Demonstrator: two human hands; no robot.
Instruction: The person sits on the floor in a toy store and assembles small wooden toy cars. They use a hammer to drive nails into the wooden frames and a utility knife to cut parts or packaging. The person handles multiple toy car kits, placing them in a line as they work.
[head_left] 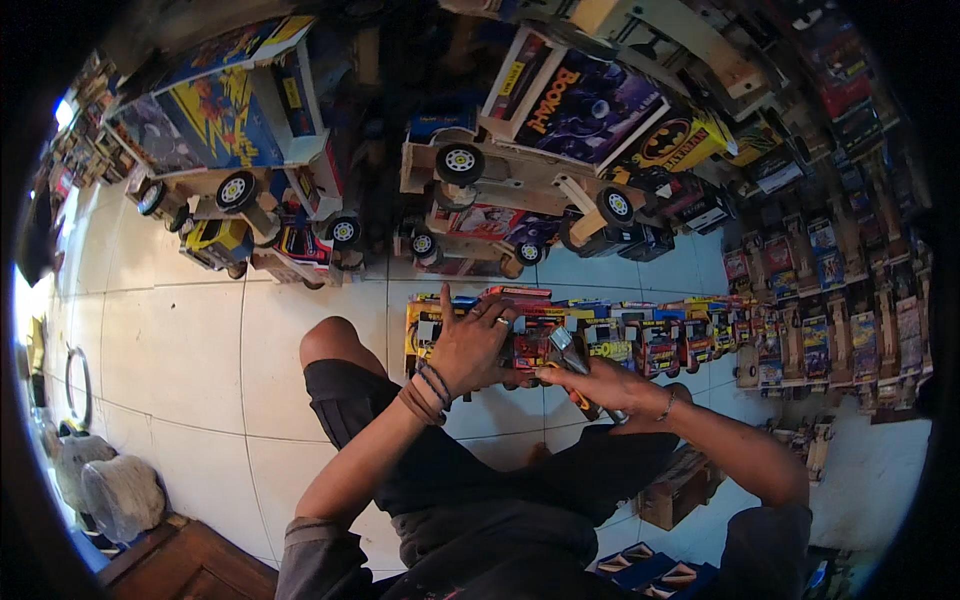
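Observation:
A small wooden toy truck [533, 325] with red and yellow printed panels stands in front of me at the left end of a row. My left hand [468, 345] spans it, the index finger stretched out, other fingers over the top and the thumb near its close side. My right hand [605, 385] is closed around a hand tool [567, 348] with a silver metal head and some yellow-orange on its grip. The head of this tool lies over the truck's right part; its exact kind is not clear. My left palm hides part of the truck.
Similar small toy trucks [660, 343] run to the right in a tight row. Larger wooden toy trucks [590, 100] with black wheels are stacked ahead, another pile [225, 120] far left. A wooden box [672, 505] sits by my right leg. Light floor tiles [180, 350] spread left.

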